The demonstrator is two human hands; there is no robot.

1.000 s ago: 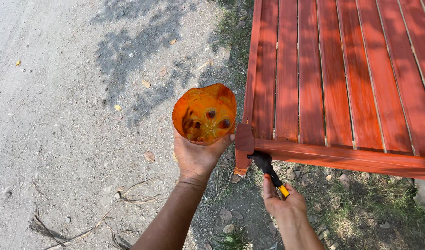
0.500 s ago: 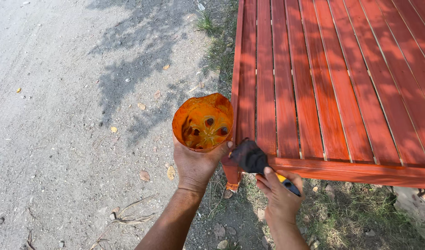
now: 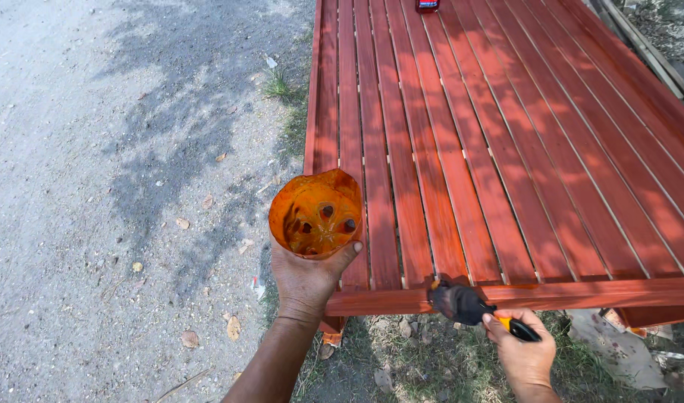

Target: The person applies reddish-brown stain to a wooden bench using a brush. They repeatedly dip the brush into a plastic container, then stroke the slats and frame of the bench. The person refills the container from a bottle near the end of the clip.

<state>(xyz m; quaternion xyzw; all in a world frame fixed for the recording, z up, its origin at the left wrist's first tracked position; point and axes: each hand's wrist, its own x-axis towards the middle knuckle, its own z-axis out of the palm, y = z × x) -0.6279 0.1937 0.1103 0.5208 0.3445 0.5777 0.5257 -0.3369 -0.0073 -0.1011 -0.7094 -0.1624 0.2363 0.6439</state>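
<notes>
staining the near rail: right hand (image 3: 525,358) gripped brush (image 3: 461,304), bristles on the slatted frame (image 3: 506,149) edge at 6 o'clock; left hand (image 3: 306,280) clasped stain cup (image 3: 316,215) at 9 o'clock. next move likely needed a steady stroke along the rail.

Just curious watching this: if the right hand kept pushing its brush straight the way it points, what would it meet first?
The right hand points its brush up-left; it would likely meet the slatted platform's front edge rail first.

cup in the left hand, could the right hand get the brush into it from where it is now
Probably yes. The cup sits upright in the left hand with its open top bare, and the right hand holds the brush at the table's front rail, close by to the right. Nothing lies between them.
</notes>
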